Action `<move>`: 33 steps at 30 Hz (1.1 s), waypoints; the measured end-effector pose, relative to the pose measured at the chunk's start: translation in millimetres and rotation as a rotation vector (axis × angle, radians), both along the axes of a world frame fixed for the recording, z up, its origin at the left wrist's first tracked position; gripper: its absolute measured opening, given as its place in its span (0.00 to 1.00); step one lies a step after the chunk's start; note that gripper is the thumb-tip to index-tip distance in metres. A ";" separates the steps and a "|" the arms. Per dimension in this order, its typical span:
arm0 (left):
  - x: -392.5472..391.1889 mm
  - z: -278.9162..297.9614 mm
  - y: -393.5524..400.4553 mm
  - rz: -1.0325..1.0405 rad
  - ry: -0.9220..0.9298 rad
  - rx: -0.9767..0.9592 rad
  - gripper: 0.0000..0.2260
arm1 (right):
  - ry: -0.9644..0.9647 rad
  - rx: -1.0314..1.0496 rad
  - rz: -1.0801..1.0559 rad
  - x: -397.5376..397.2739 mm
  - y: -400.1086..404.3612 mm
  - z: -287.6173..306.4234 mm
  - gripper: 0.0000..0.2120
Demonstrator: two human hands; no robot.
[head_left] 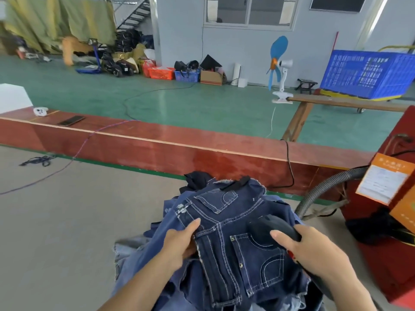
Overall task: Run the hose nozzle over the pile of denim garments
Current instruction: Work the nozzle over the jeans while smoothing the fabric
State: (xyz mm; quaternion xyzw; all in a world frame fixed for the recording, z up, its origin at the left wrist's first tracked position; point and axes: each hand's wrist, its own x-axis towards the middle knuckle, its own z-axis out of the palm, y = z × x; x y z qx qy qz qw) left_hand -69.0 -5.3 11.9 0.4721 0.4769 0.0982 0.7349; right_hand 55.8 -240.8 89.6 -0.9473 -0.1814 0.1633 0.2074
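A pile of dark blue denim garments (226, 221) lies on the grey table in front of me, with a pair of shorts spread on top, back pockets up. My right hand (314, 250) grips a black hose nozzle (269, 225) whose head rests on the shorts near the right pocket. A grey ribbed hose (318, 194) curves away to the right toward a red machine. My left hand (179, 241) holds the left edge of the shorts, thumb on top and fingers tucked under the fabric.
A red machine (381, 221) with an orange label stands at the right. A red wooden ledge (157, 142) with a phone (70, 120) on it borders the table's far side. Black and purple cables trail over the table. Beyond are a green floor, a clip fan and a blue crate.
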 end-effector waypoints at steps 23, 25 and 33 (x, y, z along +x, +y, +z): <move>24.8 0.2 -38.8 -0.933 0.270 1.357 0.34 | -0.003 0.363 -0.221 7.2 -43.6 23.7 0.22; 31.9 -2.0 -44.4 -1.118 0.412 1.487 0.33 | -0.024 0.379 -0.268 8.5 -43.6 22.5 0.21; 29.8 10.8 -77.8 -1.308 0.233 1.517 0.18 | -0.266 0.393 -0.478 10.2 -46.1 34.6 0.26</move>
